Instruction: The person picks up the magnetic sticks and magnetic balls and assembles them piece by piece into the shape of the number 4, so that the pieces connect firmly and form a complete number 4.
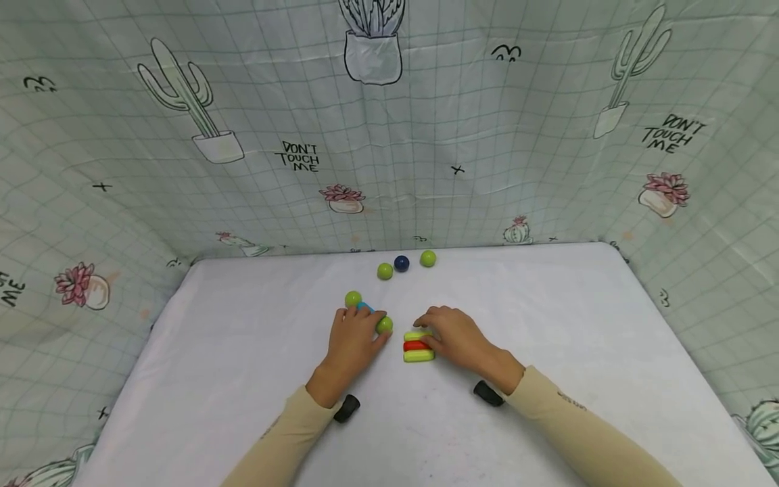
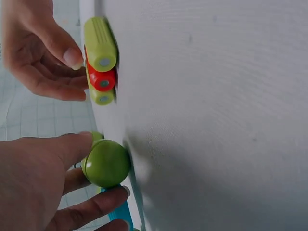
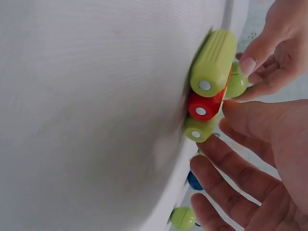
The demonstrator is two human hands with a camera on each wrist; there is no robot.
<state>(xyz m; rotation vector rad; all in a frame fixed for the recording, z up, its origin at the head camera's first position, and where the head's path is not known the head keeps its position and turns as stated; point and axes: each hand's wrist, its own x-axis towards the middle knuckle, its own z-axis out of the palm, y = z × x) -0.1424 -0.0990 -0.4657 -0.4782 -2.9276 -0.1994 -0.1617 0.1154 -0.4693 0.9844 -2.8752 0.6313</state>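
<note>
Left hand: we've got the left hand [image 1: 353, 338] flat-ish on the white surface [image 1: 243, 379], fingers curled round a green ball [image 1: 384, 325] at the fingertips. The left wrist view shows thumb above and fingers below that ball [image 2: 106, 163], so the grip is pinching it.

Blue piece: a light blue piece [image 1: 365, 307] peeks out from under the left hand's fingers at about 12 o'clock of the hand; in the left wrist view it [image 2: 118, 214] sits just beside the pinched ball.

Second green ball: another green ball [image 1: 353, 298] sits just beside the left hand's knuckles, around 12 o'clock.

Right hand: the right hand [image 1: 456, 338] rests against a little stack of rods [image 1: 418, 345], which is at its 9 o'clock. Fingers are loosely spread; the right wrist view shows fingertips touching the rods [image 3: 209, 86] rather than wrapped round them.

Rods: green, red, green, lying side by side and touching, between the two hands.

Far balls: three more at 12 o'clock near the back edge of the surface, well apart from the hands: green [image 1: 385, 271], dark blue [image 1: 401, 263], green [image 1: 428, 258].

Backdrop: cactus-print cloth [image 1: 182, 135] all round.
</note>
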